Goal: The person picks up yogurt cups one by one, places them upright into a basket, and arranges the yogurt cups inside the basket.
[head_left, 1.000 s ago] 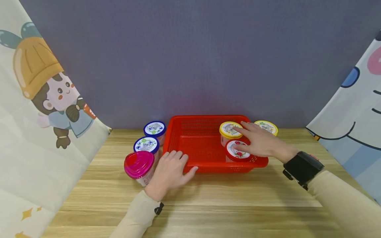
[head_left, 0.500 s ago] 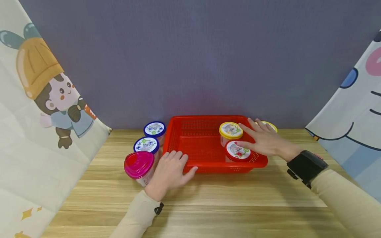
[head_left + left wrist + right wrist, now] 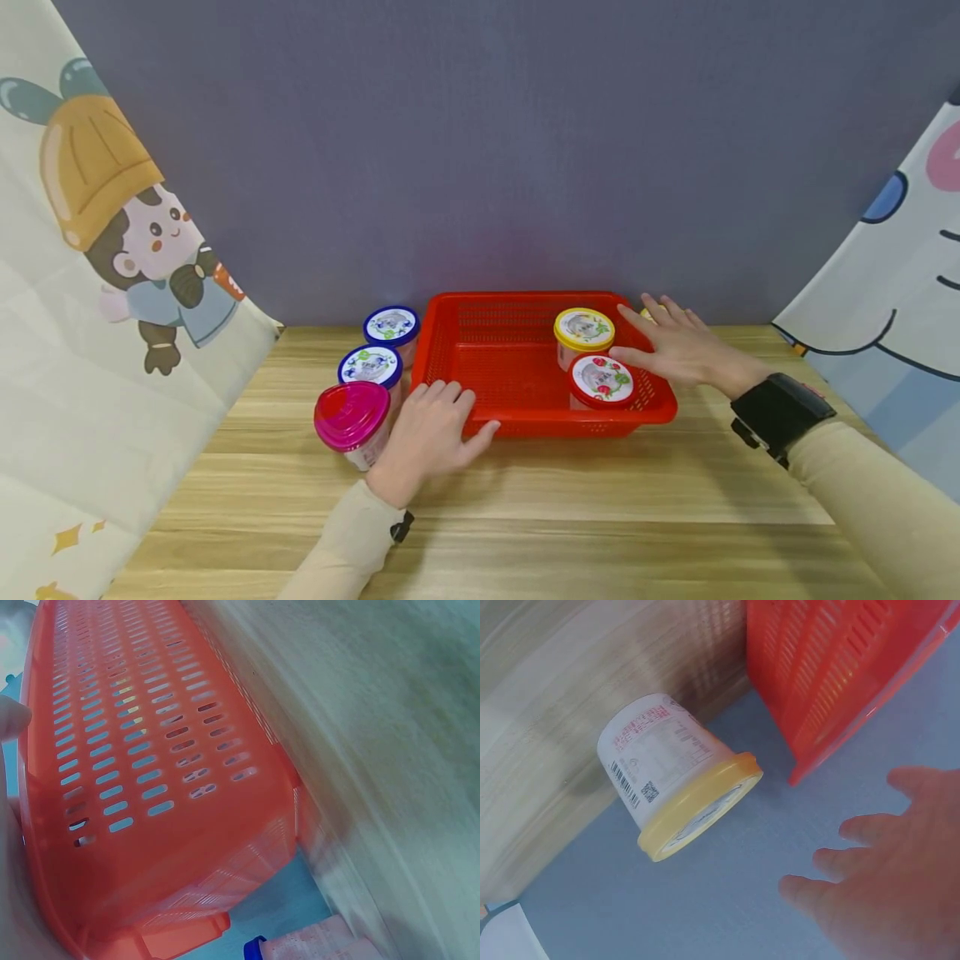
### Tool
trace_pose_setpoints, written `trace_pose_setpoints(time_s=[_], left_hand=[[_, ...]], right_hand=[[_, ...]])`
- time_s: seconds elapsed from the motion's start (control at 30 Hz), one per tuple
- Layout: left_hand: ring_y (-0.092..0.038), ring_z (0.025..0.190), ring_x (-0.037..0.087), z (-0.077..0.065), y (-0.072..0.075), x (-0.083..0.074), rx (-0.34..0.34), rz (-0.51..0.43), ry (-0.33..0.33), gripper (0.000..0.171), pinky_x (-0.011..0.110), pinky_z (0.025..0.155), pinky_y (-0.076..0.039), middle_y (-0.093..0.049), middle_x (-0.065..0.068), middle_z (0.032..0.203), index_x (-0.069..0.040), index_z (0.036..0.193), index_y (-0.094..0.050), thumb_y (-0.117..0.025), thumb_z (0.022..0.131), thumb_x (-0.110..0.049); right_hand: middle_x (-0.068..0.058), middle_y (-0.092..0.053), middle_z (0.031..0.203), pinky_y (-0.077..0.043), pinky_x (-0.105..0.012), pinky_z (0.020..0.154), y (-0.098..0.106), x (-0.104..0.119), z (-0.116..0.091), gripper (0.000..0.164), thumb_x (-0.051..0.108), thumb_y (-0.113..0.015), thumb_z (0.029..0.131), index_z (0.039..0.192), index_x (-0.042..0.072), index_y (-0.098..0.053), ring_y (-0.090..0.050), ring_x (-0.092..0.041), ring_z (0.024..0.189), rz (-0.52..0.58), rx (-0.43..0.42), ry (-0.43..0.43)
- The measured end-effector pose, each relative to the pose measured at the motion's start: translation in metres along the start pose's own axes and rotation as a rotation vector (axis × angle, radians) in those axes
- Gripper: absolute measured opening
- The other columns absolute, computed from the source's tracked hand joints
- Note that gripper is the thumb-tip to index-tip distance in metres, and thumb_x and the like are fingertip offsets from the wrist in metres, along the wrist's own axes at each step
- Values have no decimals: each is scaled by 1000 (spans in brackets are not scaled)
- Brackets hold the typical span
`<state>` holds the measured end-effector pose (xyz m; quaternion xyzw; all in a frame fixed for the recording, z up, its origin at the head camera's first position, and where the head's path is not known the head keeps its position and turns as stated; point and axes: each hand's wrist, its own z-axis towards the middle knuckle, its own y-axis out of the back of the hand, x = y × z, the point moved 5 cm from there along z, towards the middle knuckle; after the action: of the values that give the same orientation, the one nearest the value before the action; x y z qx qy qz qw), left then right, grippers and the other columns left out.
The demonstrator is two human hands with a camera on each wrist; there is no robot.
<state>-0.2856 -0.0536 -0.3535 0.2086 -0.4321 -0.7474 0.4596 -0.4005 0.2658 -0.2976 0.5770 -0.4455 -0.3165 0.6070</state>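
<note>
In the head view my left hand (image 3: 427,432) rests on the front left corner of the red plastic basket (image 3: 510,415), fingers over the rim and thumb out to the side. The left wrist view shows the basket's slotted wall (image 3: 187,847) close up. My right hand (image 3: 686,350) hovers at the basket's right rim, fingers spread, holding nothing. Beyond it a yellow-lidded cup (image 3: 647,314) is mostly hidden; the right wrist view shows this cup (image 3: 667,772) apart from my fingertips (image 3: 802,891). Inside the basket stand another yellow-lidded cup (image 3: 585,329) and a red-lidded cup (image 3: 602,380).
Left of the basket, two blue-lidded cups (image 3: 391,325) and a cup with a pink heart-shaped lid (image 3: 352,417) stand in a row on the wooden table (image 3: 600,517). A grey backdrop (image 3: 480,150) rises behind, with printed cloths (image 3: 90,375) at both sides.
My right hand has moved right, from over the cups in the basket to the right rim, uncovering both lids inside and covering most of the outer yellow-lidded cup. My left hand has stayed put.
</note>
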Motion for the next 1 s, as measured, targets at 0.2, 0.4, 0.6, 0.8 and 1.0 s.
trace_pose_setpoints(time_s=[0.2, 0.4, 0.6, 0.8, 1.0], left_hand=[[-58, 73, 21, 0, 0, 0, 1, 9, -3, 49, 34, 68, -48, -62, 2, 79, -11, 90, -69, -52, 96, -56], [-59, 74, 21, 0, 0, 0, 10, 10, 1, 48, 34, 70, -49, -62, 2, 80, -12, 92, -69, -53, 96, -57], [-59, 74, 21, 0, 0, 0, 8, 11, 1, 48, 35, 70, -49, -62, 2, 80, -12, 92, -69, -53, 96, -56], [-58, 73, 21, 0, 1, -1, -9, 15, -10, 48, 34, 68, -48, -61, 2, 79, -12, 89, -69, -52, 96, -56], [-59, 75, 21, 0, 0, 0, 2, 19, -3, 49, 34, 70, -49, -63, 2, 81, -12, 91, -70, -53, 96, -57]], right_hand=[[-34, -5, 163, 1, -74, 112, 1, -8, 4, 97, 72, -44, 94, 162, 7, -19, 0, -60, 146, 26, 8, -17], [-36, -4, 162, 0, -75, 112, 1, -15, 8, 97, 71, -44, 95, 161, 5, -19, 2, -60, 146, 57, 10, -52], [-37, -5, 162, -2, -75, 111, 4, -21, 10, 95, 69, -44, 96, 161, 4, -19, 1, -60, 146, 51, -1, -66], [-39, -7, 160, -5, -76, 111, 10, -28, 11, 92, 67, -44, 97, 160, 2, -22, -2, -62, 145, 29, -22, -63], [-41, -9, 159, -10, -77, 110, 13, -35, 14, 90, 65, -42, 99, 159, 1, -23, -6, -65, 143, 9, -44, -60]])
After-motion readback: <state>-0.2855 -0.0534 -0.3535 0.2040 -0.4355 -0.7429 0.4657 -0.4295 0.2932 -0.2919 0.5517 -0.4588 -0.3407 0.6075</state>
